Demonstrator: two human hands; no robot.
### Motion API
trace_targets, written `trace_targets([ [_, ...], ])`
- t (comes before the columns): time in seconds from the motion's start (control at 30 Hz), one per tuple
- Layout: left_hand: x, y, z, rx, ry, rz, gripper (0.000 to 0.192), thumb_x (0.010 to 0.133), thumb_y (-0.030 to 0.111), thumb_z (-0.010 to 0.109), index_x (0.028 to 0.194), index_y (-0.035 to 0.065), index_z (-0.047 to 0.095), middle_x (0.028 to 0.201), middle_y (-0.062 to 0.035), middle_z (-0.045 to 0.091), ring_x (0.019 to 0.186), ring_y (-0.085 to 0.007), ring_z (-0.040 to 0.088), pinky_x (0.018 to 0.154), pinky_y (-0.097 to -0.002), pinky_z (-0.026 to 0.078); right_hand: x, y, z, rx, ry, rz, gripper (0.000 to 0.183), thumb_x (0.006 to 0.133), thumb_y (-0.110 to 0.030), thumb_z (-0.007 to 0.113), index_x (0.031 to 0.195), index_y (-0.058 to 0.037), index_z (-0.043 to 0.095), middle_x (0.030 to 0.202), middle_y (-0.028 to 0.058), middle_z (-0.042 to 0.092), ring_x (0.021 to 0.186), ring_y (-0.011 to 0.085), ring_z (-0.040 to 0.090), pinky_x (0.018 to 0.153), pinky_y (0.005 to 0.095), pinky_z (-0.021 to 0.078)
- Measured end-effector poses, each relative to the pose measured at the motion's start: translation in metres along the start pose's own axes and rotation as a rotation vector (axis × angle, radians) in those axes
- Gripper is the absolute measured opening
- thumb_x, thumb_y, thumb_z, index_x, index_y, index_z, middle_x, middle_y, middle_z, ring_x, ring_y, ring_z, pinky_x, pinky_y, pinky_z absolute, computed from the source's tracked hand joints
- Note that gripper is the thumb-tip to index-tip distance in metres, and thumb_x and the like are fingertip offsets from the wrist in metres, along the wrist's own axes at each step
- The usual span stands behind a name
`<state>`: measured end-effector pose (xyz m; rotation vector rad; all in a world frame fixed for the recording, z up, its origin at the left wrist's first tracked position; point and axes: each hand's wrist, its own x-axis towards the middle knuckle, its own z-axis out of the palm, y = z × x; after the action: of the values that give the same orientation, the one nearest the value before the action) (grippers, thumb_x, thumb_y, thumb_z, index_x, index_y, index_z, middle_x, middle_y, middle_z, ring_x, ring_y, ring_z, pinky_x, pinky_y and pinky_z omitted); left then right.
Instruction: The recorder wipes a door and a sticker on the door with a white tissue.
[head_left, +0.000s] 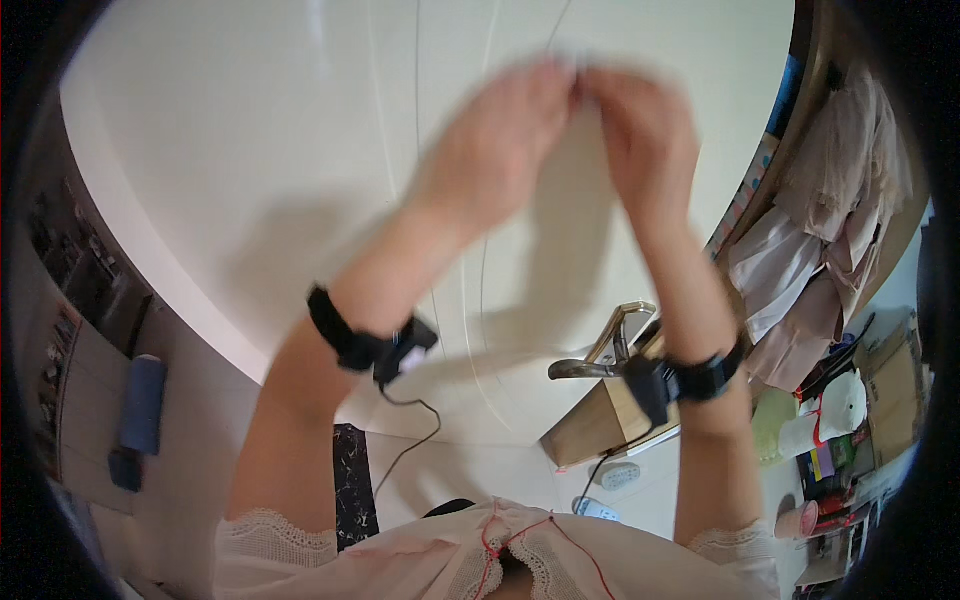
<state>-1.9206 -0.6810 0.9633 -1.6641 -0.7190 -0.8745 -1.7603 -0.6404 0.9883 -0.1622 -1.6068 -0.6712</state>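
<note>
Both hands are raised in front of a cream-white door (225, 142) with thin curved grooves. My left hand (499, 142) and my right hand (649, 131) meet at the fingertips, high on the door panel. Motion blurs the fingers. A small pale spot (574, 64) shows where they meet; whether it is a held object or fingernails cannot be told. Each wrist wears a black strap with a small box, one on the left (375, 345) and one on the right (679, 379), with a thin cable running down from each.
A metal lever door handle (589, 367) sits below my right hand, near a wooden box-like piece (600, 420). Pale clothes (817, 247) hang at the right, above shelves of mixed items. Slippers (619, 476) lie on the floor. A blue roll-shaped object (142, 405) stands at the left.
</note>
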Motion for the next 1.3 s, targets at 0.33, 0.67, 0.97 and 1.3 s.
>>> trace_targets([
  [0.33,-0.097,0.063,-0.006,-0.300,-0.389,0.087,0.040,0.080,0.010,0.047,0.118,0.0020,0.053,0.126,-0.0084,0.051,0.119,-0.0206,0.047,0.099,-0.0356,0.038,-0.139,-0.030,-0.038,0.137,-0.360,0.175,0.025,0.065,0.001,0.059,0.087,-0.0056,0.066,0.094,0.0088,0.063,0.083,0.0258,0.059,0.072,0.0339,0.0485],
  [0.67,-0.066,0.094,-0.019,-0.113,-0.391,-0.043,0.038,0.077,0.009,0.049,0.112,-0.0045,0.054,0.122,-0.0165,0.053,0.118,-0.0291,0.046,0.102,-0.0362,0.035,-0.127,-0.042,-0.039,0.082,-0.221,0.214,0.027,0.064,0.006,0.058,0.090,-0.0029,0.063,0.096,0.0059,0.062,0.082,0.0235,0.056,0.072,0.0327,0.0475],
  [0.97,-0.004,0.069,-0.039,0.188,-0.639,-0.140,0.053,0.083,0.023,0.058,0.126,-0.0048,0.043,0.064,-0.0033,0.059,0.053,-0.0167,0.058,0.043,-0.0293,0.045,-0.134,-0.041,-0.045,0.135,-0.300,0.298,0.027,0.062,0.008,0.058,0.087,-0.0029,0.063,0.095,0.0041,0.062,0.079,0.0228,0.055,0.070,0.0318,0.0481],
  [1.3,0.002,0.077,-0.043,0.249,-0.760,-0.101,0.064,0.068,0.011,0.057,0.127,-0.0081,0.042,0.045,-0.0039,0.052,0.038,-0.0169,0.054,0.035,-0.0284,0.039,-0.133,-0.041,-0.042,0.152,-0.255,0.296,0.027,0.061,0.005,0.060,0.087,-0.0025,0.064,0.095,0.0037,0.062,0.079,0.0220,0.056,0.070,0.0316,0.0483],
])
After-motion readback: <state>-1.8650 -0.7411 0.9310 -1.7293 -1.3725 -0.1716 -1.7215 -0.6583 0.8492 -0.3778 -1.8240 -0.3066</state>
